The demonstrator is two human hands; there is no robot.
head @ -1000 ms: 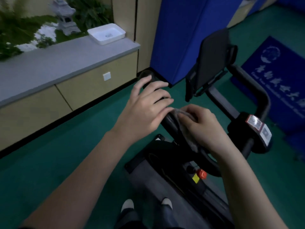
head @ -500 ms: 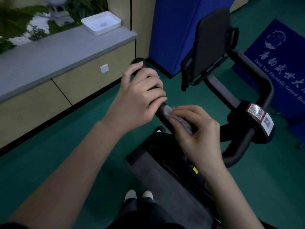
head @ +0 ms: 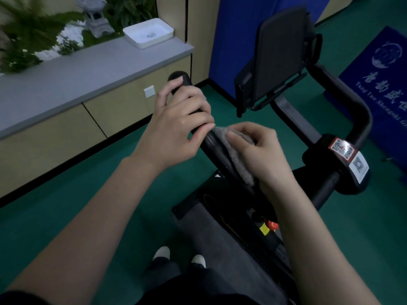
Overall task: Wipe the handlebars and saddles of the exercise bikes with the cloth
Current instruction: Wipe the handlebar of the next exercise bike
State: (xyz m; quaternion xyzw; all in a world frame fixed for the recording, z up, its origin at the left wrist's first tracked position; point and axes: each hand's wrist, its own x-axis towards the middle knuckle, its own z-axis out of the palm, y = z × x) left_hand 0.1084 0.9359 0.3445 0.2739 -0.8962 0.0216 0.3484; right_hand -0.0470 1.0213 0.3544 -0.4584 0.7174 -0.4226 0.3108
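The person is dressed in dark fabric trousers (head: 176, 285), and shoes with pale rounded toe caps (head: 161, 253) poke out below the hems. A strip of dark sleeve (head: 15, 297) shows at the left upper arm. The forearms, the left hand (head: 174, 128) and the right hand (head: 264, 157) are bare.

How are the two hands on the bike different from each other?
The left hand curls its bare fingers round the handlebar near its far end, while the right hand sits lower on the bar, nearer the person. The left hand touches the bar directly. The right hand holds a grey cloth against it. Both hands are on the same black bar, close together.
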